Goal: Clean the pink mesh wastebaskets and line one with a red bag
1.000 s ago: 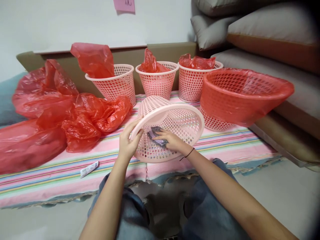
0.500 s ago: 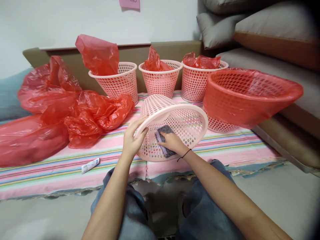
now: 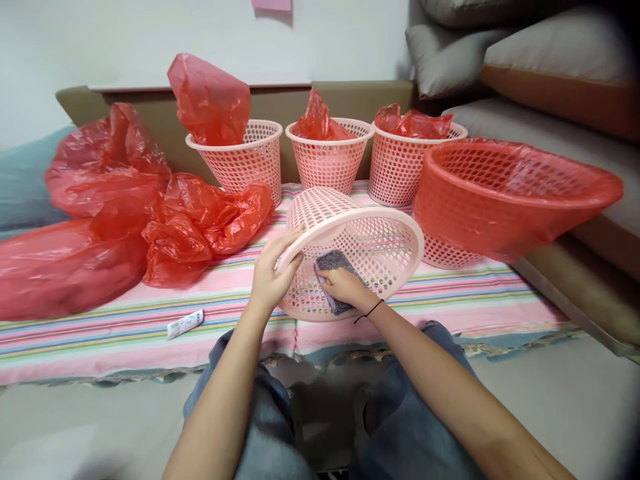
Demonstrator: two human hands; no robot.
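A pale pink perforated plastic basket (image 3: pixel 320 208) lies tipped on its side on the striped cloth, its mouth facing me. My left hand (image 3: pixel 273 273) grips the basket's rim at the left, thumb inside and fingers outside. Inside the mouth, my right hand (image 3: pixel 345 288) holds a grey scouring sponge (image 3: pixel 340 261) against the lower inner wall. A dark band circles the right wrist.
Behind stand three pink baskets (image 3: pixel 250 160) with red plastic bags (image 3: pixel 213 107) in them. Another basket, covered by a red bag (image 3: pixel 465 207), is at right. Loose red bags (image 3: pixel 185 227) and a white label (image 3: pixel 185 324) lie left. Cushions (image 3: pixel 560 53) are stacked right.
The view has shifted slightly, so most things sit a little further right. The sponge has turned slightly under my right hand; my left hand keeps its hold on the rim.
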